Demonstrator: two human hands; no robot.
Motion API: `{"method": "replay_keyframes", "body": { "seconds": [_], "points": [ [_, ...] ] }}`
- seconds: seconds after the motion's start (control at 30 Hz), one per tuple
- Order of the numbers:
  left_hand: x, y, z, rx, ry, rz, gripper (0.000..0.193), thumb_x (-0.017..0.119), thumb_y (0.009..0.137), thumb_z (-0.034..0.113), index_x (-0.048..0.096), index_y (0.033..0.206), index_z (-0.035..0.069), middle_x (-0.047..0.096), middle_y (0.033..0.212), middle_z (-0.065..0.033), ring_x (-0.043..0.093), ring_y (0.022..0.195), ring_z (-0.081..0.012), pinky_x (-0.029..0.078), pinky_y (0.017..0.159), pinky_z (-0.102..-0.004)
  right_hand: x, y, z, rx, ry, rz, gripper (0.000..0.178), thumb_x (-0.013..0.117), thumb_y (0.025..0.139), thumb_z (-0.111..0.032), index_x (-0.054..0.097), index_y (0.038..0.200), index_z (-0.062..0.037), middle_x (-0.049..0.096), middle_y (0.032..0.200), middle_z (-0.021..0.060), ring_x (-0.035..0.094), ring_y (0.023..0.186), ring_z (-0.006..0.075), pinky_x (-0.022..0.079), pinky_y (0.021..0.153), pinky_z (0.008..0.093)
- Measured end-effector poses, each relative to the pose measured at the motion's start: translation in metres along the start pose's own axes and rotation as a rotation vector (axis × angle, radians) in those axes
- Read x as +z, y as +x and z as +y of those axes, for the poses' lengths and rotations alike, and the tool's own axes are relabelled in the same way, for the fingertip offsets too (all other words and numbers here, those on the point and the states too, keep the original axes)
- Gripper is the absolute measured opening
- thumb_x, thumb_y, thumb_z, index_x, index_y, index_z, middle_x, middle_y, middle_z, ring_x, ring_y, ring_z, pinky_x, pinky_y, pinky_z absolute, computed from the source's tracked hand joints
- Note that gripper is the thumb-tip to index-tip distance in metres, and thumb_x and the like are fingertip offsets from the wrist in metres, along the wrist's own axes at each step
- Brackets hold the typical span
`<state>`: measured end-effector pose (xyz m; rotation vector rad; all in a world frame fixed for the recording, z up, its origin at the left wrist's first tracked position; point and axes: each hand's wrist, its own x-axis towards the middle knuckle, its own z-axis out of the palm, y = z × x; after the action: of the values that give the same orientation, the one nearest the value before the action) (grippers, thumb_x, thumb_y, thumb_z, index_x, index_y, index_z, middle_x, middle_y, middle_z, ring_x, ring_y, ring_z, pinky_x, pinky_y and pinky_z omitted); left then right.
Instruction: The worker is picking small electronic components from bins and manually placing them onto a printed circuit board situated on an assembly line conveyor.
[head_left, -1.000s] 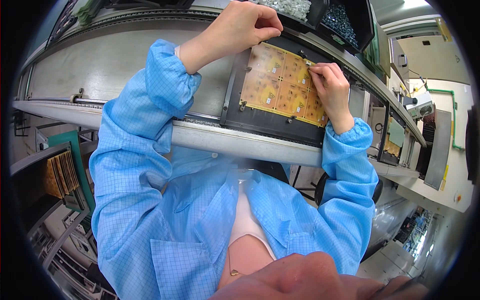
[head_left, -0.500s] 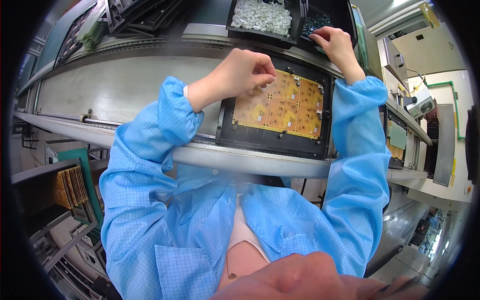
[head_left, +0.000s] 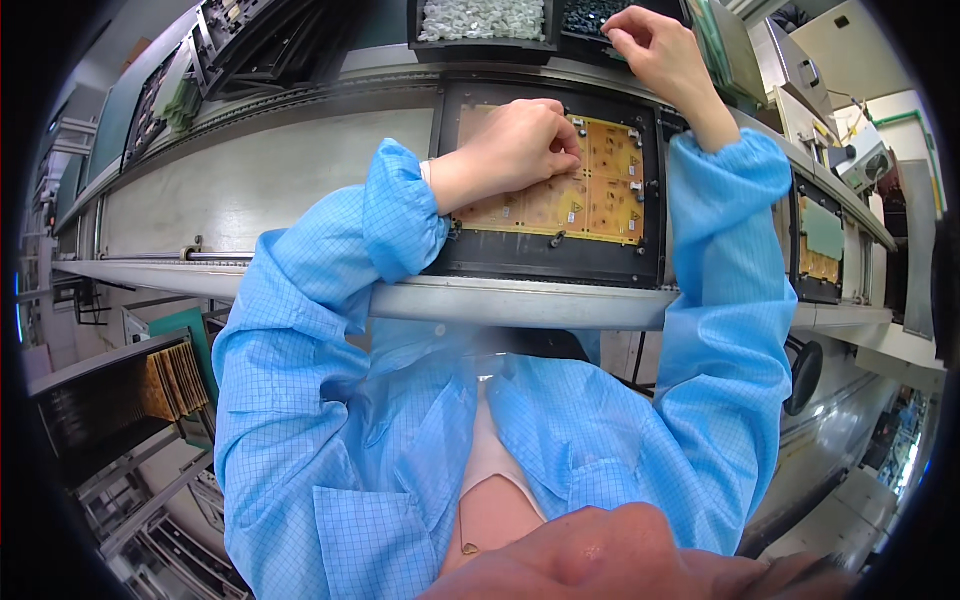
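Observation:
A yellow-brown circuit board panel (head_left: pixel 612 207), divided into several sections, lies in a black carrier frame (head_left: pixel 500 256) on the conveyor. My left hand (head_left: pixel 515 147) is over the panel's middle, thumb and fingertips pinched together close to its surface. Whatever the pinch holds is hidden. Some small white parts stand on the panel's right sections. Farther back, my right hand (head_left: pixel 668 62) is at the front of a black bin of small dark parts (head_left: pixel 594 18), its thumb and fingers curled together. Anything between those fingertips is too small to make out.
Left of the dark parts is a black bin of white parts (head_left: pixel 482 20). Black frames (head_left: pixel 265 45) are piled at the back left. Metal conveyor rails (head_left: pixel 520 297) run across in front of me. Another carrier with a board (head_left: pixel 822 240) sits at the right. A rack of boards (head_left: pixel 172 382) stands lower left.
My left hand has moved right and down toward the panel's middle. My right hand has drawn back slightly to the bin's front edge. The whole view has shifted a little.

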<state>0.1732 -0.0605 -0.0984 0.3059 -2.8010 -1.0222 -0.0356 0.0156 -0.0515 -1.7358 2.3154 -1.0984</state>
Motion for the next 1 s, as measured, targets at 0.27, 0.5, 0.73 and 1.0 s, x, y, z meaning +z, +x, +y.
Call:
{"method": "replay_keyframes", "body": {
  "seconds": [0.27,0.5,0.73,1.0],
  "points": [
    [0.008,0.002,0.011,0.043,0.177,-0.03,0.011,0.073,0.077,0.019,0.075,0.081,0.009,0.068,0.09,-0.0084,0.067,0.088,-0.0292,0.054,0.077,-0.0413,-0.008,-0.085,-0.01,0.086,0.32,-0.098,0.015,0.059,0.094,-0.007,0.068,0.104,0.0005,0.061,0.084,-0.0027,0.053,0.077,0.0029,0.043,0.069,0.0184],
    [0.003,0.006,0.026,0.043,0.353,-0.113,0.018,0.063,0.081,0.021,0.077,0.087,0.012,0.066,0.097,-0.0093,0.066,0.092,-0.0313,0.053,0.08,-0.0416,-0.011,-0.111,-0.005,0.187,0.457,-0.159,0.018,0.06,0.096,-0.008,0.067,0.108,0.0021,0.066,0.092,0.001,0.059,0.084,0.006,0.048,0.077,0.0203],
    [0.001,0.003,0.011,0.07,0.032,-0.02,0.016,0.074,0.08,0.022,0.069,0.085,0.007,0.067,0.09,-0.0112,0.066,0.089,-0.0314,0.053,0.079,-0.0424,-0.01,-0.131,0.003,0.268,0.646,-0.176,0.02,0.06,0.099,-0.012,0.064,0.112,0.003,0.07,0.094,0.0065,0.066,0.085,0.0111,0.055,0.077,0.0256],
    [-0.077,0.064,-0.078,0.135,0.764,0.534,0.007,0.067,0.084,0.015,0.07,0.086,0.008,0.067,0.092,-0.0096,0.066,0.089,-0.032,0.054,0.08,-0.0424,-0.02,-0.148,0.003,0.401,0.822,-0.231,0.019,0.063,0.098,-0.012,0.066,0.109,0.0032,0.071,0.094,0.0087,0.068,0.084,0.0126,0.055,0.08,0.0265]
  ]
}}
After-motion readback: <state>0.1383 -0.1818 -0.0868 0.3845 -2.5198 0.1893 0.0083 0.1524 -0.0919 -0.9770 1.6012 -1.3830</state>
